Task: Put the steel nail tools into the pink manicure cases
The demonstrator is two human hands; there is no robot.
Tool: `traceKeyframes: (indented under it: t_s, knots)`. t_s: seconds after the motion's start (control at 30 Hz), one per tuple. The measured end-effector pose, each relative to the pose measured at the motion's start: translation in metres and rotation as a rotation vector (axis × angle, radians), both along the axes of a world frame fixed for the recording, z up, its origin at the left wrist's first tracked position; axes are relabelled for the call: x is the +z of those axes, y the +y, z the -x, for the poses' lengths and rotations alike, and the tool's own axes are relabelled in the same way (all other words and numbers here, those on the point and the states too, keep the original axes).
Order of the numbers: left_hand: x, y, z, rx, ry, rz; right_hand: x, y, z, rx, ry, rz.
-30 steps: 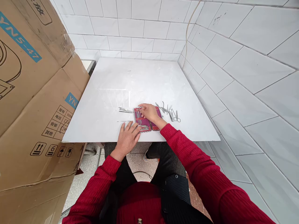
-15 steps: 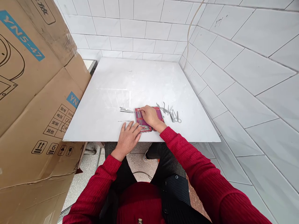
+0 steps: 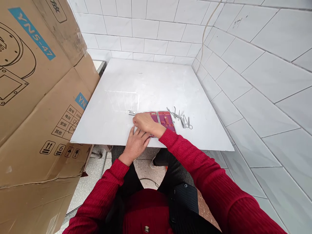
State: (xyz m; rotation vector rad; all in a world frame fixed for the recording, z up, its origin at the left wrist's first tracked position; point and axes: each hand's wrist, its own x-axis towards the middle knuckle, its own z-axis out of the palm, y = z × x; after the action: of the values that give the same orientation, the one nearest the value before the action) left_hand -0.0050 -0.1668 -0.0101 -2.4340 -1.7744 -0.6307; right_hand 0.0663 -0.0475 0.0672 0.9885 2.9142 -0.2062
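Case (image 3: 162, 121): lying open near the front edge of the bench (image 3: 158, 84), showing purple lining and red trim. In the right half, displaying red loops (image 3: 170, 124) across the lining; in the left half, carrying bits of metal (image 3: 153, 113) at the top, otherwise being mostly covered from view. With the right hand (image 3: 146, 123), reaching across the left half and curling the fingers down at its outer side; cannot tell whether pinching anything, the tips being hidden. With the left hand (image 3: 137, 142), resting at the lower left corner, holding the fingers spread, partly beneath the right one in view. Outside the case, seeing slim tools (image 3: 132, 113) and a thin rod (image 3: 130, 124) lying to the left, metal tools (image 3: 182, 122) clustering to the right.
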Motion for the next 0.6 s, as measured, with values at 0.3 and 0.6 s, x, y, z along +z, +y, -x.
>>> traceKeyframes:
  t_s: [0.3,0.6]
  knots:
    - [-0.002,-0.001,0.0,0.003,-0.023,0.004,-0.002,-0.004,0.029,0.183,-0.144,-0.081]
    - [0.001,-0.002,-0.002,0.004,0.007,0.023,-0.006,0.035,-0.018,-0.221,0.356,0.234]
